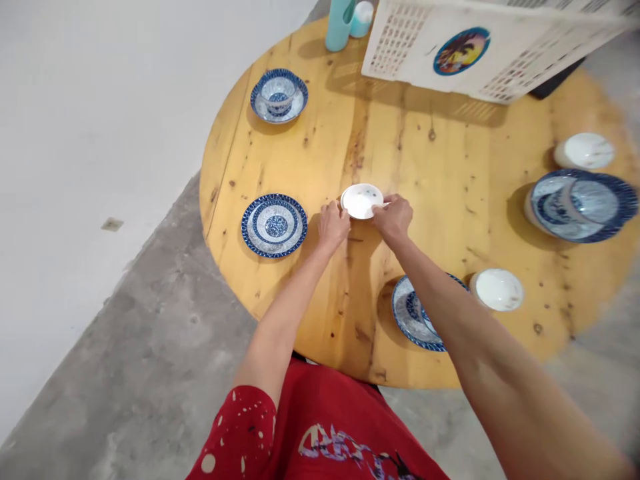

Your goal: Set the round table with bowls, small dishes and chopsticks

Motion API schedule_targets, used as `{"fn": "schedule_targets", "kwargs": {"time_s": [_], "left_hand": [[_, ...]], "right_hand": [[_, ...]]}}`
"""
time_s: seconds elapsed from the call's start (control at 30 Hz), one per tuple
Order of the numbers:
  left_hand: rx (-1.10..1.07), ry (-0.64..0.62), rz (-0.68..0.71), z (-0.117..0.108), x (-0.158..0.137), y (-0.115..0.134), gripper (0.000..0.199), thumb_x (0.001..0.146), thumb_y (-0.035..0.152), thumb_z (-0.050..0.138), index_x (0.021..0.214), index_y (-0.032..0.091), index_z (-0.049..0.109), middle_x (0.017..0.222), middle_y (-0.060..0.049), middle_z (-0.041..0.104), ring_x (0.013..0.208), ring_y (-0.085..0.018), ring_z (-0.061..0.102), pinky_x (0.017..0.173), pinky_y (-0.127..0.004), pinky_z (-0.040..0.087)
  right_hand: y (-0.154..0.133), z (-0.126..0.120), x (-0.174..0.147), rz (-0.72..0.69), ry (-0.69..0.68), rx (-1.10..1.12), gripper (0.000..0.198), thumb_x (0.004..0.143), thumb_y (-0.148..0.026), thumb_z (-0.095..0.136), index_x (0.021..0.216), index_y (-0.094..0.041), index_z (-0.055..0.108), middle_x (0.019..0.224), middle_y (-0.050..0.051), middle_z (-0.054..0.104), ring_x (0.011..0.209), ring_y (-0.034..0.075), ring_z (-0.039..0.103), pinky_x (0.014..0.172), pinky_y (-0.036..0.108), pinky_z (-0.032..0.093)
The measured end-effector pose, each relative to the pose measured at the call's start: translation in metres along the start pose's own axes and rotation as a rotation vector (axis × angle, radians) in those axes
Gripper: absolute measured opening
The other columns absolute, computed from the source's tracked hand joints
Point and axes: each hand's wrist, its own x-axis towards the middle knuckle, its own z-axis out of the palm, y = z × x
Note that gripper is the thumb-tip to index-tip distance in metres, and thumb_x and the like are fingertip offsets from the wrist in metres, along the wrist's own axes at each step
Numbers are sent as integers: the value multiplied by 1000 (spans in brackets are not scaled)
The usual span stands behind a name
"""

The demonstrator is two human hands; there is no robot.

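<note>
A small white bowl [363, 202] with faint dark marks inside is between my two hands over the middle of the round table. My left hand [333, 227] has its fingers closed at the bowl's left edge. On the opposite side, my right hand [394, 219] pinches the rim with thumb and fingers; a thin white edge shows there, and I cannot tell whether a second piece is stacked with it. Left of my left hand lies a blue-patterned plate [249, 245] with a smaller dish [276, 225] on it. Under my right forearm, another blue-patterned plate [407, 313] is partly hidden.
A blue-patterned bowl [278, 93] sits on a plate at the back left of the wooden table [310, 160]. White bowls [497, 289] and stacked blue-patterned dishes [547, 203] stand right. At the back are a white plastic basket [415, 50], a teal container [340, 27] and a white-topped jar [361, 20].
</note>
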Motion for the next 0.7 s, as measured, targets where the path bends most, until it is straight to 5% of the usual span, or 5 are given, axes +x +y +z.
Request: {"fn": "schedule_targets", "kwargs": {"time_s": [0.1,0.33,0.53,0.7], "left_hand": [[69,26,-9,-3,4,8,26,99,26,54,122,16,61,127,-17,68,123,-30,63,104,-38,46],[97,-19,41,-34,-1,10,17,101,26,49,102,19,65,108,-12,73,111,-28,67,96,-35,46],[71,-83,78,-64,-77,-34,33,104,30,43,75,21,57,82,-5,72,86,-19,67,83,-28,46],[-94,-205,-72,-67,-151,-86,27,103,34,43,87,22,62,74,1,70,73,-14,69,74,-24,49]], "right_hand": [[-14,-5,-13,129,56,56,31,90,-30,60,114,-11,66,90,17,70,91,34,69,85,42,56],[-36,-24,-55,134,4,298,34,94,-29,54,123,-12,61,84,9,70,72,24,70,68,33,56],[-31,-18,-139,127,-112,412,25,88,-29,54,105,-14,64,66,4,65,63,23,67,64,32,54],[-20,3,-200,194,-265,484,25,87,-37,51,97,-18,63,64,3,65,56,24,66,58,32,53]]}}
